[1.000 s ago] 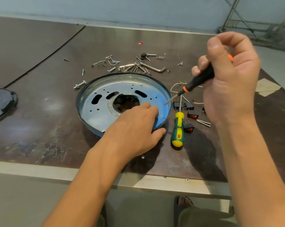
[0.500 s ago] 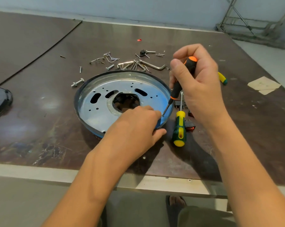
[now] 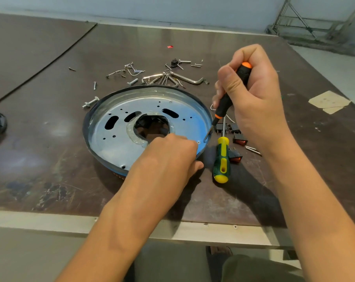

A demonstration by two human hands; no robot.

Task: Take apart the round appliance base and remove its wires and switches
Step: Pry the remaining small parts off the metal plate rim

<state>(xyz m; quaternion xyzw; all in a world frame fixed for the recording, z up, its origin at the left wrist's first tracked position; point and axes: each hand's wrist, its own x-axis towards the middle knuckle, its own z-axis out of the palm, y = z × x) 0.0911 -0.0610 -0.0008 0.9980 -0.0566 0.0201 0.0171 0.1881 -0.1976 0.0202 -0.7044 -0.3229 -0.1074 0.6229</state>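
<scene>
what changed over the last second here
The right hand tipped the black screwdriver steeper and brought its tip down to the base at its right rim. The left hand still holds the base's near edge; the green screwdriver and switches lie where they were.

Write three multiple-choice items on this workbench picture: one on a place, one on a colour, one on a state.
1. Where does the green-and-yellow screwdriver lie?
A. on the table, right of the round base
B. inside the base
C. on the floor

2. What colour is the end cap of the black screwdriver in the right hand?
A. red
B. white
C. orange

3. What is the left hand doing?
A. lying flat on the table
B. gripping the base's rim
C. holding a screw

Answers: 1 A, it lies on the table just outside the rim. 2 C, the orange end shows above the fingers. 3 B, fingers lie over the rim with the thumb outside.
</scene>
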